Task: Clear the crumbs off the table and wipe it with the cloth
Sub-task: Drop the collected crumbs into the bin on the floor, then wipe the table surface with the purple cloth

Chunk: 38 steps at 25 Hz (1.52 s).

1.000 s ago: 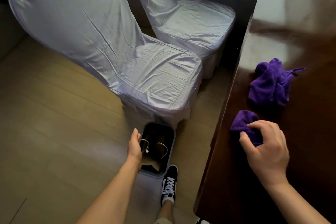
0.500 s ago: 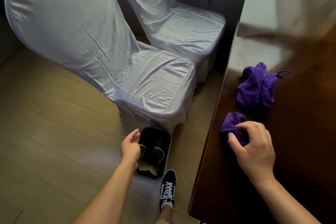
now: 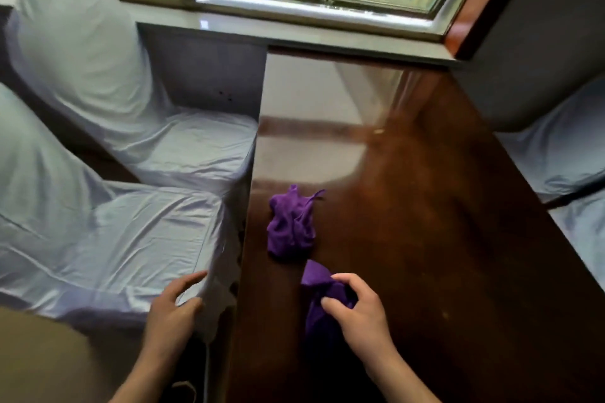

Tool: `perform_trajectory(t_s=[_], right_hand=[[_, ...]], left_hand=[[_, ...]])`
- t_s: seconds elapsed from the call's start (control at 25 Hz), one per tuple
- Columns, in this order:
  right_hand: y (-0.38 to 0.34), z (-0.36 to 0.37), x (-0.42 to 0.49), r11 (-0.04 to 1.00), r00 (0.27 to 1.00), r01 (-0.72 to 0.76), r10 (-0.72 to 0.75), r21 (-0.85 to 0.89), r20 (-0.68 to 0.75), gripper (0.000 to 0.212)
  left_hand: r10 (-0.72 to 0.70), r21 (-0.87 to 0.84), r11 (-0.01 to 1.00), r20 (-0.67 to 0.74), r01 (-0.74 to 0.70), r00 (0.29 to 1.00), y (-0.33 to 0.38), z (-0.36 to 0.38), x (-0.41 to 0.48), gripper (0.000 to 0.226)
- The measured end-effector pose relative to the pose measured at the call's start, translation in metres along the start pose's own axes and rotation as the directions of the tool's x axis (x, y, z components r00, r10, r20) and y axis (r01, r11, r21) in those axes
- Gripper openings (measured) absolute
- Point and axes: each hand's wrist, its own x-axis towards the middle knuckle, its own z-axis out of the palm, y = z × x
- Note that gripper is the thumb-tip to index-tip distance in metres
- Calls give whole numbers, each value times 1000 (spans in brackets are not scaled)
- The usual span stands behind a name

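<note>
The dark glossy wooden table [image 3: 425, 206] runs from the near edge to the window sill. On its near left part my right hand [image 3: 357, 317] is shut on a purple cloth [image 3: 319, 307], fingers pinching the bunched fabric against the tabletop. A second purple cloth [image 3: 291, 226] lies crumpled just beyond it, untouched. My left hand [image 3: 173, 311] hovers off the table's left edge, over the corner of a covered chair seat, fingers spread and holding nothing. A small pale speck [image 3: 379, 131] lies on the far part of the table.
Two chairs in pale blue-white covers [image 3: 114, 232] [image 3: 196, 144] stand close along the table's left edge. Another covered seat [image 3: 563, 154] is at the right. A window sill [image 3: 294, 29] and window bound the far end.
The view has swung up from the floor to the table and window; the bin is out of sight. My left hand rose from the bin to beside the chair seat. My right hand still grips the cloth.
</note>
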Motion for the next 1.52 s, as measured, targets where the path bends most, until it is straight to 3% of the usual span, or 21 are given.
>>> perform_trajectory(t_s=[0.24, 0.44, 0.56, 0.6, 0.68, 0.76, 0.84, 0.92, 1.0, 1.12, 1.24, 1.4, 1.52], right_hand=[[0, -51, 50, 999, 985, -16, 21, 30, -171, 29], [-25, -32, 131, 983, 980, 93, -119, -161, -157, 32], [-40, -12, 160, 946, 992, 80, -106, -313, -67, 42], [-42, -5, 162, 903, 993, 73, -107, -424, -57, 46], [-44, 9, 152, 704, 938, 193, -336, -683, -82, 55], [-47, 31, 137, 578, 826, 403, -563, -710, 11, 57], [-53, 59, 130, 619, 843, 495, -513, -610, 163, 60], [-54, 81, 131, 699, 908, 419, -331, -579, 257, 64], [-52, 88, 137, 698, 936, 352, -242, -623, 256, 65], [-49, 74, 138, 628, 918, 394, -303, -671, 254, 56], [-49, 48, 119, 679, 875, 483, -393, -553, 283, 44], [-8, -4, 52, 793, 883, 461, -454, -399, 119, 39], [38, -53, 14, 818, 894, 369, -442, -441, -73, 41]], left_hand=[[254, 189, 941, 152, -280, 955, 61, 97, 18, 50], [216, 194, 953, 95, -231, 972, 65, 138, 26, 64], [251, 180, 948, 80, -262, 965, 56, 137, 24, 68], [259, 186, 944, 86, -271, 962, 53, 135, 26, 69], [266, 184, 942, 93, -279, 959, 49, 132, 28, 68], [286, 167, 940, 97, -298, 953, 47, 130, 29, 69], [304, 164, 934, 99, -317, 947, 44, 129, 28, 71], [313, 167, 930, 103, -327, 944, 42, 126, 26, 70], [322, 175, 925, 107, -336, 941, 42, 125, 26, 67], [354, 183, 914, 72, -361, 933, 43, 126, 23, 64], [370, 156, 917, 9, -366, 929, 40, 126, 23, 62], [385, 220, 895, 54, -387, 921, 34, 130, 26, 61], [422, 391, 802, 164, -452, 892, 37, 140, 23, 65]])
